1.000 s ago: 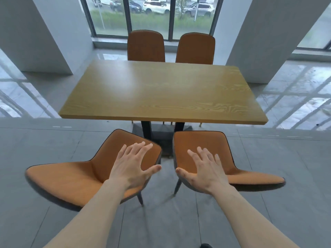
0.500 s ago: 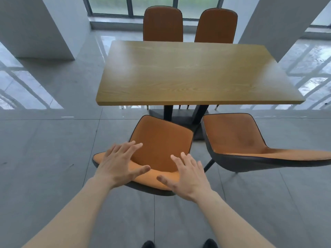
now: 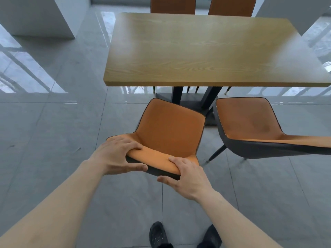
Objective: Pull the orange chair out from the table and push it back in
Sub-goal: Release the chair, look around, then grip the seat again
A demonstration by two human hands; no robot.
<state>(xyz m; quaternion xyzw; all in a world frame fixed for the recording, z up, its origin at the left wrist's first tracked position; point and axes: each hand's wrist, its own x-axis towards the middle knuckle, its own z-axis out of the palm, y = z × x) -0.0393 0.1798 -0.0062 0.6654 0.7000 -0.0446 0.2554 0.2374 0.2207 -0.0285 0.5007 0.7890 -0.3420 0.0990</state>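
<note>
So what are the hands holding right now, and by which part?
Both hands, left and right, grip the orange chair by the top edge of its backrest.

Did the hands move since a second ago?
Yes. The left hand and right hand went down and forward onto the top of the chair back near the table. Before, they hovered open above it.

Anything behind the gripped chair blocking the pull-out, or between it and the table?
Nothing visible on the floor. Both hands, left hand and right hand, already grip the orange chair backrest. Only the person's shoes stand behind it. The gap to the table looks open; the neighbouring chair sits beside.
</note>
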